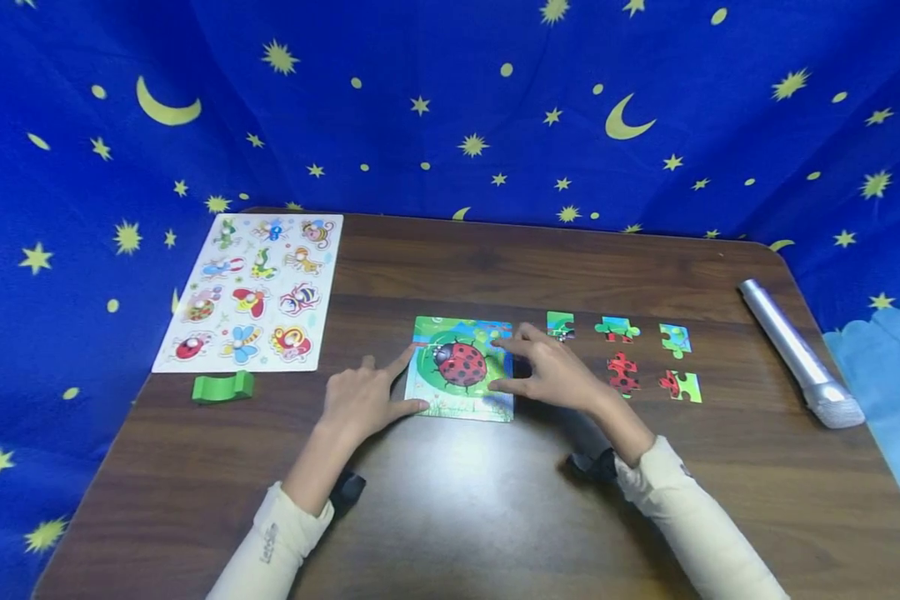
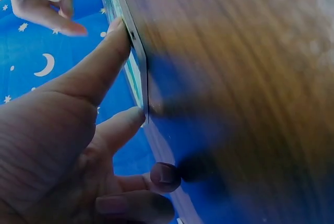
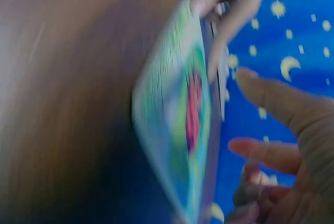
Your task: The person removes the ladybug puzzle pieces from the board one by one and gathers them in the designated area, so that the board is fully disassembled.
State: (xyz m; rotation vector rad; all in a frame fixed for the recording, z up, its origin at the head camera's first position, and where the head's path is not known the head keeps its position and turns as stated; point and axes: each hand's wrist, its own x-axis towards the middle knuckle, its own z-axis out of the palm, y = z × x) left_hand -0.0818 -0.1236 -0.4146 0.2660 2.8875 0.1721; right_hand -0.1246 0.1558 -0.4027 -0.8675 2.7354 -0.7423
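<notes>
The person wears long cream sleeves. The left sleeve (image 1: 251, 557) bears a line of dark lettering (image 1: 268, 543) near its cuff, too small to read surely. The right sleeve (image 1: 708, 533) is creased and bunched toward the wrist, with 1 small dark mark (image 1: 684, 470) close to its end. Below the wrists sit 2 black units, a compact left unit (image 1: 347, 492) and a right unit (image 1: 592, 467) of unclear outline. The left hand (image 1: 360, 404) and right hand (image 1: 558, 372) are bare.
</notes>
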